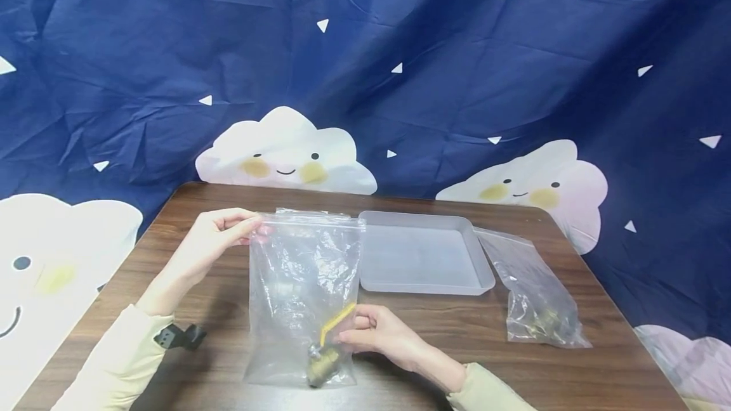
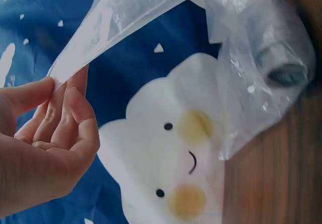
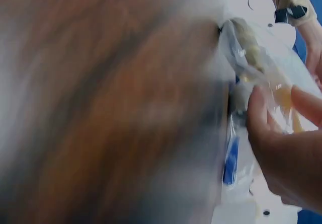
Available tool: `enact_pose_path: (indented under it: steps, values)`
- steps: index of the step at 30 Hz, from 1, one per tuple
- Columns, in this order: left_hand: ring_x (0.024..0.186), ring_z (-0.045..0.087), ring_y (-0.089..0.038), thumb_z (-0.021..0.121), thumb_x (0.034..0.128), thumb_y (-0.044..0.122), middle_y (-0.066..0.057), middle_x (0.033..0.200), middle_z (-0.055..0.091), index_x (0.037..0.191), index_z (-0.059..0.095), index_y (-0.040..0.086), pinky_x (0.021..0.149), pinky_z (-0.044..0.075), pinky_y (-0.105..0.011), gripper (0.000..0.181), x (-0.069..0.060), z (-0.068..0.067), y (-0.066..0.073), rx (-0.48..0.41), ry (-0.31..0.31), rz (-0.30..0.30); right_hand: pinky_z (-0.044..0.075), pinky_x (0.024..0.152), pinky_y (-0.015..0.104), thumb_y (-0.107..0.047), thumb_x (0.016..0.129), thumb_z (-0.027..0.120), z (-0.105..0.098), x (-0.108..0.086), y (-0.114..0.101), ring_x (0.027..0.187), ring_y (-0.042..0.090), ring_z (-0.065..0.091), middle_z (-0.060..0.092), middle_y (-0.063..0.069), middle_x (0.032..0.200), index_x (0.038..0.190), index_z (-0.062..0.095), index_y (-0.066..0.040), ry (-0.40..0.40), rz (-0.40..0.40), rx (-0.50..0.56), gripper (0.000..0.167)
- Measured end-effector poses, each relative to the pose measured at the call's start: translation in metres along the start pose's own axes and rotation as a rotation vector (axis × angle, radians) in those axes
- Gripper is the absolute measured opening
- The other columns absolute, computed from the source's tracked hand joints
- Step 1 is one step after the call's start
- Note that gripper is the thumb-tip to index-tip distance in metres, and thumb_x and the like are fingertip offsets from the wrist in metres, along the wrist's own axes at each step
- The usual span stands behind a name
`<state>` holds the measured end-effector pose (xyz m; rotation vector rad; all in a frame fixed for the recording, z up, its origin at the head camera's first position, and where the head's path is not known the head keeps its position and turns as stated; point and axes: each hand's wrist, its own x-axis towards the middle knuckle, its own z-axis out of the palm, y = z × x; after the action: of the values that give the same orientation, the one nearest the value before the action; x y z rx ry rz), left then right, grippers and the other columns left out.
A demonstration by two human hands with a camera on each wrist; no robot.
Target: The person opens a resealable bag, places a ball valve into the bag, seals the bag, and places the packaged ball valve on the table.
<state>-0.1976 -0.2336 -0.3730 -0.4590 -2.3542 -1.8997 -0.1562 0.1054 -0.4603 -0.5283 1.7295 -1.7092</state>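
Observation:
A clear zip bag [image 1: 273,319] hangs upright over the table, holding a brass ball valve [image 1: 322,365] with a yellow lever [image 1: 337,321] at its bottom right. At the bag's upper left corner my left hand [image 1: 212,241] pinches the zip edge between thumb and fingers; the left wrist view shows the pinched plastic [image 2: 113,25] stretched away from it. My right hand [image 1: 388,338] is at the bag's lower right side. In the right wrist view, its thumb and fingers grip the yellow lever through the plastic. The valve's body [image 3: 247,45] shows beyond them.
Behind the bag, the top of more clear plastic [image 1: 311,212] shows. A translucent shallow tray [image 1: 422,287] lies at the back middle of the wooden table [image 1: 457,341]. Right of it lies another zip bag [image 1: 522,265] with brass-coloured parts [image 1: 548,323]. In the right wrist view, a blue piece [image 3: 231,159] shows in plastic.

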Motion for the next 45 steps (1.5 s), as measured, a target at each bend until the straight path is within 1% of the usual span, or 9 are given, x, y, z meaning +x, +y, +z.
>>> enact_pose_path:
  steps: [4, 8, 12, 17, 21, 26, 35, 41, 45]
  values:
    - [0.089, 0.074, -0.004, 0.059, 0.0999, 0.018, 0.012, 0.093, 0.077, 0.112, 0.07, 0.005, 0.084, 0.058, -0.018, 0.021, -0.004, -0.009, -0.005, -0.005, -0.001, -0.019, 0.058, 0.087, 0.024, -0.008, 0.088, 0.071, 0.013, 0.004, 0.002, 0.099, 0.012, 0.07, 0.071, 0.023, 0.115, 0.127, 0.056, 0.006, 0.045, -0.012, -0.087, 0.044]
    - [0.09, 0.074, -0.006, 0.058, 0.1003, 0.017, 0.011, 0.094, 0.077, 0.112, 0.07, 0.006, 0.083, 0.058, -0.018, 0.02, -0.008, -0.018, -0.008, -0.038, -0.003, -0.027, 0.057, 0.081, 0.018, -0.002, 0.083, 0.074, 0.024, 0.005, 0.001, 0.096, 0.018, 0.071, 0.071, 0.023, 0.114, 0.13, 0.051, -0.001, 0.061, -0.043, -0.228, 0.052]
    - [0.089, 0.075, -0.006, 0.057, 0.1005, 0.015, 0.009, 0.094, 0.078, 0.108, 0.071, 0.012, 0.083, 0.058, -0.018, 0.016, -0.01, -0.029, -0.01, -0.092, 0.007, -0.023, 0.056, 0.071, 0.015, -0.001, 0.081, 0.076, 0.032, 0.008, -0.002, 0.087, 0.016, 0.074, 0.074, 0.022, 0.105, 0.118, 0.048, -0.007, 0.031, -0.058, -0.333, 0.047]
    - [0.088, 0.073, -0.001, 0.058, 0.1004, 0.017, 0.013, 0.091, 0.077, 0.105, 0.071, 0.021, 0.08, 0.057, -0.014, 0.015, -0.009, -0.045, -0.018, -0.084, 0.063, -0.055, 0.055, 0.059, 0.016, 0.001, 0.078, 0.078, 0.041, 0.019, -0.005, 0.071, 0.005, 0.071, 0.076, 0.019, 0.093, 0.107, 0.051, -0.005, 0.03, -0.085, -0.417, 0.04]
    - [0.089, 0.071, 0.004, 0.058, 0.1002, 0.018, 0.017, 0.091, 0.076, 0.102, 0.072, 0.028, 0.079, 0.055, -0.01, 0.017, -0.009, -0.056, -0.026, -0.11, 0.103, -0.109, 0.056, 0.05, 0.022, 0.002, 0.076, 0.078, 0.048, 0.033, -0.004, 0.064, 0.002, 0.068, 0.076, 0.018, 0.088, 0.106, 0.06, -0.002, 0.053, -0.074, -0.417, 0.035]
    - [0.088, 0.069, 0.006, 0.058, 0.1004, 0.017, 0.02, 0.09, 0.075, 0.097, 0.072, 0.031, 0.077, 0.054, -0.009, 0.02, -0.012, -0.065, -0.037, -0.14, 0.107, -0.16, 0.054, 0.051, 0.018, -0.002, 0.075, 0.081, 0.059, 0.046, -0.002, 0.059, -0.003, 0.062, 0.075, 0.017, 0.085, 0.099, 0.06, 0.0, 0.055, -0.082, -0.442, 0.032]
    - [0.089, 0.069, 0.006, 0.053, 0.1018, 0.013, 0.019, 0.092, 0.076, 0.099, 0.071, 0.03, 0.077, 0.053, -0.009, 0.025, -0.018, -0.079, -0.045, -0.179, 0.081, -0.143, 0.054, 0.051, 0.016, 0.006, 0.07, 0.08, 0.081, 0.063, -0.01, 0.05, -0.001, 0.058, 0.073, 0.015, 0.074, 0.09, 0.054, -0.003, 0.069, -0.065, -0.47, 0.034]
    - [0.087, 0.071, 0.005, 0.048, 0.1032, 0.007, 0.017, 0.092, 0.077, 0.1, 0.072, 0.029, 0.077, 0.053, -0.008, 0.033, -0.024, -0.094, -0.052, -0.238, 0.054, -0.12, 0.056, 0.05, 0.019, 0.009, 0.071, 0.078, 0.094, 0.073, -0.01, 0.05, 0.007, 0.062, 0.071, 0.014, 0.071, 0.085, 0.061, 0.001, 0.071, 0.01, -0.423, 0.024]
    - [0.085, 0.072, 0.004, 0.045, 0.1039, 0.007, 0.017, 0.092, 0.076, 0.099, 0.072, 0.03, 0.075, 0.053, -0.008, 0.036, -0.025, -0.107, -0.059, -0.28, 0.048, -0.144, 0.056, 0.051, 0.018, 0.005, 0.074, 0.078, 0.098, 0.077, -0.014, 0.051, 0.008, 0.065, 0.074, 0.013, 0.072, 0.085, 0.067, 0.001, 0.038, 0.036, -0.489, 0.016]
